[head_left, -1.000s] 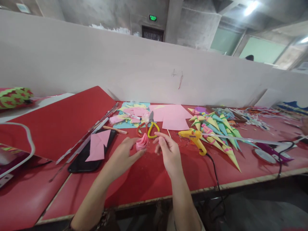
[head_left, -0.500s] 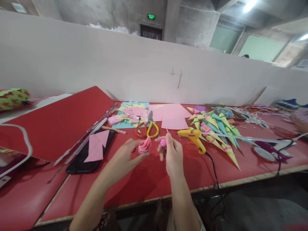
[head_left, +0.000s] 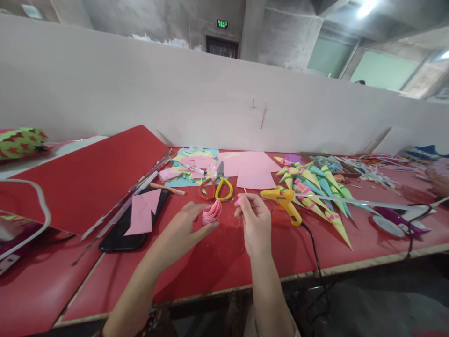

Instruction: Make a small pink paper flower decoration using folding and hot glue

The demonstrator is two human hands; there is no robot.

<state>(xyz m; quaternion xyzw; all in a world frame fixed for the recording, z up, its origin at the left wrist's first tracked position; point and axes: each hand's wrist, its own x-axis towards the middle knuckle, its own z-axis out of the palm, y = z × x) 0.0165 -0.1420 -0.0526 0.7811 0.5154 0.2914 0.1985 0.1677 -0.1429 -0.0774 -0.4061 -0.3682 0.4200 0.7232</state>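
Note:
My left hand (head_left: pixel 189 227) is closed round a pink rolled paper piece (head_left: pixel 212 213) with layered folds, thumb in front and fingers behind. To its right, my right hand (head_left: pixel 255 215) pinches a small bright pink ball (head_left: pixel 239 201), mostly covered by the fingers; a thin pale stick tip pokes up above the thumb. Scissors (head_left: pixel 220 185) with one red and one yellow handle lie just beyond both hands. A yellow hot glue gun (head_left: pixel 283 202) rests to the right, a clear glue stick jutting from its back.
Yellow and blue paper cones (head_left: pixel 326 187) are heaped at the right. Pink paper sheets (head_left: pixel 250 168) and paper scraps (head_left: pixel 196 164) lie at the back. A black phone (head_left: pixel 128 241) and a large red board (head_left: pixel 91 178) are left. Another person's hand (head_left: pixel 438 180) shows far right.
My right hand's fingers have curled in round the pink ball, which showed more fully before. My left hand keeps its hold on the rolled paper. The view has shifted slightly.

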